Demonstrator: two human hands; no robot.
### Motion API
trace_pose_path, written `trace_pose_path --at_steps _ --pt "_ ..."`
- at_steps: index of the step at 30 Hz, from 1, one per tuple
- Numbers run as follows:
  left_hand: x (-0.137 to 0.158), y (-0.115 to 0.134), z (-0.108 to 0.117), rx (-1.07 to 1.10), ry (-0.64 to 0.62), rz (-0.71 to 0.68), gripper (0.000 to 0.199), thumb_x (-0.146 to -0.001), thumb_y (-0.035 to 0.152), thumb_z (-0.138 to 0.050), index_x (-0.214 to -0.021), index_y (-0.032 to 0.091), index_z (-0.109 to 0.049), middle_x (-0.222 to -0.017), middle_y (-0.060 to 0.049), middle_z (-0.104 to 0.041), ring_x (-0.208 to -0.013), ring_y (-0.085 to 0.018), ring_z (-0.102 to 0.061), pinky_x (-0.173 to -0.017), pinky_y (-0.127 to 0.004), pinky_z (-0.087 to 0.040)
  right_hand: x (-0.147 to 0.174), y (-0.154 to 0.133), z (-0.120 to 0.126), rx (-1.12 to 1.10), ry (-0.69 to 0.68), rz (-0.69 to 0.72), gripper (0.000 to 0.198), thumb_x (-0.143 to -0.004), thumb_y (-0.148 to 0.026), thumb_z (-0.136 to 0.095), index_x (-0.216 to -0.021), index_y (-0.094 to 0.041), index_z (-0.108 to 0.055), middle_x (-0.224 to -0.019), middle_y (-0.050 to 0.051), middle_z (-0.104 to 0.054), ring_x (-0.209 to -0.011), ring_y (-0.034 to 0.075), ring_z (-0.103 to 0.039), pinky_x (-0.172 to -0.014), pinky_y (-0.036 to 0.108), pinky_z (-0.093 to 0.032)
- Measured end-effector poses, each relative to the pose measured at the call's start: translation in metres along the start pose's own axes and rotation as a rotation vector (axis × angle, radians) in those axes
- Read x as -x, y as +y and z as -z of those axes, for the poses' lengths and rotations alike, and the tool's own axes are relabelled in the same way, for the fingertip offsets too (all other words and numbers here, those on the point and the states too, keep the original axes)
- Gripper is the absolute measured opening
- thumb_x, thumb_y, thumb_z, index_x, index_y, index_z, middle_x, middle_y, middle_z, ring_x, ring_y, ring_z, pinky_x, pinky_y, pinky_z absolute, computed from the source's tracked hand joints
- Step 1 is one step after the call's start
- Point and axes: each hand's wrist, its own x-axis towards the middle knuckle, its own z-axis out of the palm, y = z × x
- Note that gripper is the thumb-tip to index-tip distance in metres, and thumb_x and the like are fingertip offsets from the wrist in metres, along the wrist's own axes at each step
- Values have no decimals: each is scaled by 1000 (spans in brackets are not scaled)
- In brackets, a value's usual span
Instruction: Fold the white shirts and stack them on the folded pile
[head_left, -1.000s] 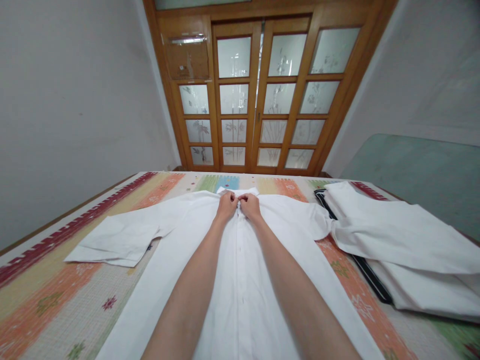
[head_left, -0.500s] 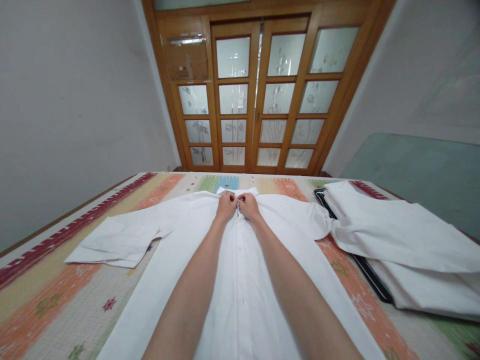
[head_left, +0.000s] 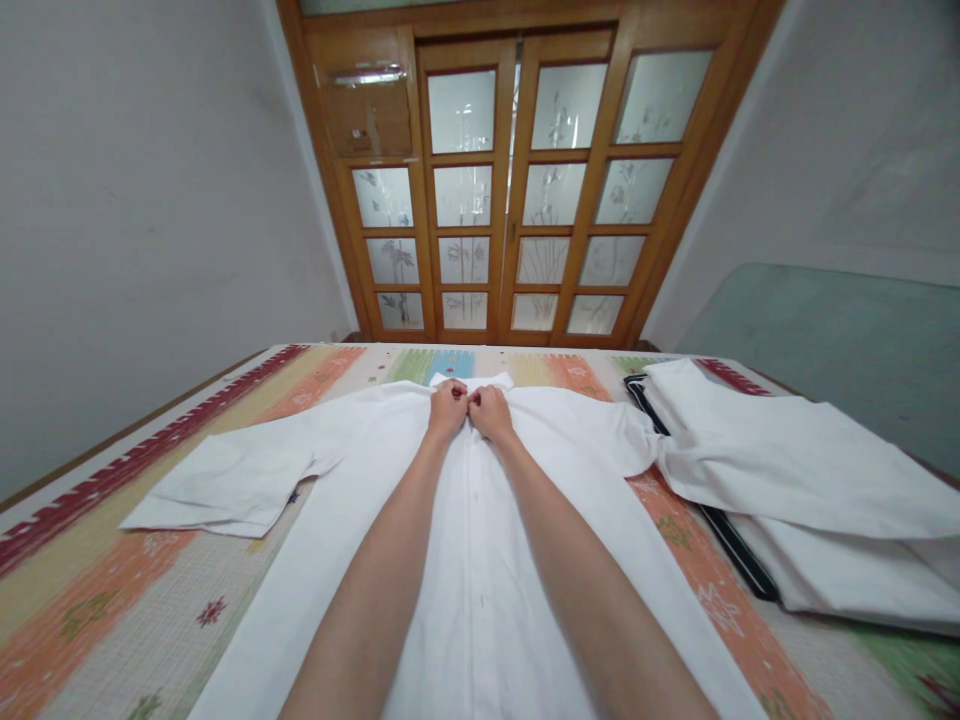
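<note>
A white button-up shirt point(head_left: 360, 470) lies spread out with its front facing up and its collar point(head_left: 495, 381) at the far end. My left hand point(head_left: 449, 405) and my right hand point(head_left: 490, 411) are side by side at the top of the front placket, just below the collar. Both pinch the shirt's fabric between thumb and fingers. The fingertips nearly meet, and any button between them is too small to make out. Down the middle runs the placket point(head_left: 474, 560) between my forearms. One sleeve point(head_left: 225, 480) stretches out to the left.
On the right, folded white garments point(head_left: 810, 450) lie with a black striped edge point(head_left: 739, 555) beneath, and the right sleeve reaches onto them. A colourful striped cloth point(head_left: 142, 590) covers the bed-like surface. Beyond stand wooden glass-paned doors point(head_left: 502, 190); a greenish panel point(head_left: 832, 320) leans at right.
My fingers have shifted slightly at the same spot below the collar, my right hand turning a little inward. The whole view has moved a touch.
</note>
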Motion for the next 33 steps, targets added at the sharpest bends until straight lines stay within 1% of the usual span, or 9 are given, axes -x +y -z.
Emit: trace_pose_path --at_steps 3,7,10,13,16,21,24,28,33 --pt "0 -2 0 -71 -7 -21 24 -67 2 -50 -78 17 -66 -84 -4 -70 -76 -16 -63 -78 -29 -51 -1 1 0 -13 36 -34 17 -73 -9 -55 -78 -15 -70 -84 8 -65 -85 19 -55 -84 29 -42" --pt "-2 -5 -1 -191 -40 -89 31 -67 0 -45 -74 18 -70 -87 -5 -72 -90 -19 -63 -92 -34 -46 -2 2 1 -34 55 -47 19 -72 -8 -53 -76 -14 -70 -82 8 -66 -83 19 -57 -86 29 -42" --pt "-3 -8 -3 -215 -49 -91 32 -67 1 -46 -75 18 -72 -86 -5 -71 -94 -20 -62 -96 -36 -44 -2 2 1 -49 65 -51 16 -71 -11 -56 -75 -15 -71 -80 7 -66 -82 19 -57 -84 29 -43" --pt "-4 -11 -4 -248 -53 -62 32 -68 2 -48 -79 18 -73 -90 -7 -70 -95 -21 -60 -95 -36 -44 -1 1 2 -76 69 -53 12 -67 -16 -61 -74 -15 -71 -80 7 -67 -82 19 -58 -82 28 -44" --pt "-4 -12 -5 -278 -67 -52 30 -70 4 -50 -81 18 -74 -90 -7 -68 -94 -21 -59 -94 -36 -43 -1 0 3 -92 66 -57 13 -66 -17 -60 -74 -15 -71 -80 7 -67 -82 19 -58 -82 29 -44" --pt "-2 -9 -7 -352 -97 -61 23 -75 8 -53 -82 18 -73 -91 -10 -65 -95 -24 -57 -94 -39 -42 -2 0 5 -93 48 -80 16 -68 -12 -55 -72 -15 -71 -81 8 -67 -82 20 -58 -83 30 -44" --pt "-2 -7 -8 -365 -95 -63 23 -75 6 -52 -84 16 -71 -92 -12 -64 -96 -26 -56 -93 -40 -42 -3 1 5 -107 39 -76 24 -69 -6 -50 -74 -15 -71 -81 8 -67 -82 19 -59 -84 29 -43" --pt "-3 -7 -7 -332 -97 -74 21 -73 3 -51 -81 15 -67 -88 -10 -63 -94 -24 -56 -91 -38 -44 -3 4 5 -143 32 -85 30 -67 -1 -46 -77 -14 -72 -84 9 -68 -85 19 -59 -84 29 -43" --pt "-2 -6 -6 -330 -96 -75 20 -71 1 -50 -75 17 -63 -84 -8 -61 -90 -22 -57 -87 -37 -46 -4 6 3 -175 40 -91 30 -67 -1 -46 -75 -15 -71 -83 7 -67 -85 19 -59 -85 29 -43"
